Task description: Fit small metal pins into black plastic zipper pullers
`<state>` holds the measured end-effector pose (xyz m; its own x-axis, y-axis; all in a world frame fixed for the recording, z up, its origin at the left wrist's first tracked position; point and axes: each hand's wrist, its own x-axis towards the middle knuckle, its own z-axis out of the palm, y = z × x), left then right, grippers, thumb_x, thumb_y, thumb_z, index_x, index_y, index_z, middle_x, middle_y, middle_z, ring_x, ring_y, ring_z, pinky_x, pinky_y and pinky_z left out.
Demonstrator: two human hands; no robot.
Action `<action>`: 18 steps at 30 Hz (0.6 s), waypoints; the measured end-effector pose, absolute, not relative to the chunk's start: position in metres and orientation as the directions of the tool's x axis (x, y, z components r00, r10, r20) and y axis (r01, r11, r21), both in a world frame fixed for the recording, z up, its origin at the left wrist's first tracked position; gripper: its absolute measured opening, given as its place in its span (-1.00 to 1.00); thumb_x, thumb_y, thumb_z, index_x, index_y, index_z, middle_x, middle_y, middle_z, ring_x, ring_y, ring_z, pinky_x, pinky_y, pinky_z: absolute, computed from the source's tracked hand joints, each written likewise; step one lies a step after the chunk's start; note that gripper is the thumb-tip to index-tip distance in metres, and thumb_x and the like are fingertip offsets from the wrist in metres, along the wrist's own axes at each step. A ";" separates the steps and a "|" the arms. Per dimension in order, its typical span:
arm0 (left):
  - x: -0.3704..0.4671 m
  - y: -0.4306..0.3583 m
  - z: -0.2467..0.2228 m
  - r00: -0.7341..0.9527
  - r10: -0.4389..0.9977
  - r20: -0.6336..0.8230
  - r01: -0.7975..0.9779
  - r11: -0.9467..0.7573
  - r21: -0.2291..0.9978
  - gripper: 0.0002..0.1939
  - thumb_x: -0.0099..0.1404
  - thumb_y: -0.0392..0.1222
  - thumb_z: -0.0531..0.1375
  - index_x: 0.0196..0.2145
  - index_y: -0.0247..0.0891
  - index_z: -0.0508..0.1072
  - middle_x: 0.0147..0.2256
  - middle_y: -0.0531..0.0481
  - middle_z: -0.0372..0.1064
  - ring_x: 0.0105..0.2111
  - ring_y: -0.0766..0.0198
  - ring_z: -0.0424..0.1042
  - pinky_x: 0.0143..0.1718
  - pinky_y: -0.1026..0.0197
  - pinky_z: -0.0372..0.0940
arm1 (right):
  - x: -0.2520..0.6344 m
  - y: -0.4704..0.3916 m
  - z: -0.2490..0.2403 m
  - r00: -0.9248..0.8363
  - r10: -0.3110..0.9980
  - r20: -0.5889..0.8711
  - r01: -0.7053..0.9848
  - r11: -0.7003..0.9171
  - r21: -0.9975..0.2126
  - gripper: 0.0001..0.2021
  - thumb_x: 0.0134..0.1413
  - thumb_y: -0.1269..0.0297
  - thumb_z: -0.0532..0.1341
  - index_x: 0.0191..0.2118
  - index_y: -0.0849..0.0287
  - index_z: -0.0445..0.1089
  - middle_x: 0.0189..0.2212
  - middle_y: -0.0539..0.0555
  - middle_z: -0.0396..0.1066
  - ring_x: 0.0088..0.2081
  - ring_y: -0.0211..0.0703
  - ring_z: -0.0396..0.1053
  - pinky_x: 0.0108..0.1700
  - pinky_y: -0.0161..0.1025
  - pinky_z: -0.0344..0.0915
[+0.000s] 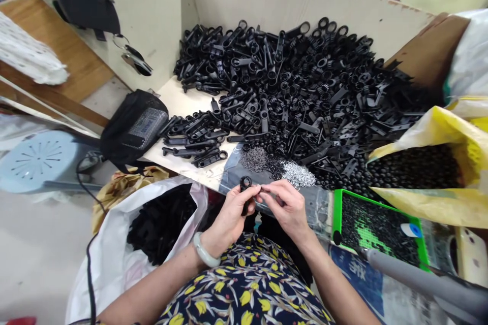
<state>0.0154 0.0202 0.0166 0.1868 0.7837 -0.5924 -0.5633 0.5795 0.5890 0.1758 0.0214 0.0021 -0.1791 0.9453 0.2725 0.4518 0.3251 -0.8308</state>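
Observation:
My left hand [233,213] is closed around a black plastic part with a ring at its top end [246,182], held upright at the table's front edge. Thumb and fingertips of my right hand [286,207] pinch together beside that part, close to my left thumb; whatever they hold is too small to make out. Just beyond the hands lie a heap of small white pieces [299,173] and a heap of tiny grey pieces [254,158] on a dark sheet. A large pile of black ring-ended parts [274,76] fills the table behind them.
At right stand a green tray [337,213] of small black bits and a yellow bag [404,195] of black beads. A white sack [91,264] with black pieces is at lower left. Nearby are a black pouch [133,127], hanging keys [136,60] and a blue stool [41,160].

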 end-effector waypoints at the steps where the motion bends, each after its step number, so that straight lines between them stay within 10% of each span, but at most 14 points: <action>1: 0.016 0.020 0.017 0.188 0.771 -0.608 -0.575 0.588 0.569 -0.71 0.10 -0.08 0.45 -0.45 -0.28 0.45 -0.50 0.12 0.34 -0.56 0.47 0.18 -0.54 0.35 0.05 | 0.176 0.021 0.001 -0.182 0.940 0.287 0.473 0.340 -0.813 -0.85 0.31 0.27 0.28 -0.08 0.04 0.59 -0.24 0.09 0.52 -0.39 -0.20 0.40 -0.40 -0.24 0.35; 18: -0.003 0.010 0.026 0.451 0.723 -0.522 -0.390 0.686 0.614 -0.76 0.09 -0.31 0.35 -0.24 -0.25 0.50 -0.31 0.04 0.36 -0.43 0.39 0.25 -0.41 0.27 0.14 | 0.185 0.021 0.002 -0.176 0.963 0.202 0.466 0.262 -0.845 -0.95 0.24 0.30 0.30 -0.21 0.12 0.48 -0.31 0.02 0.40 -0.49 -0.30 0.17 -0.48 -0.29 0.16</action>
<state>-0.0030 0.0102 0.0258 0.4513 0.7234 -0.5225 -0.3901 0.6865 0.6137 0.1853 0.0215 0.0015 -0.1763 0.9634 0.2020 0.4659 0.2624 -0.8450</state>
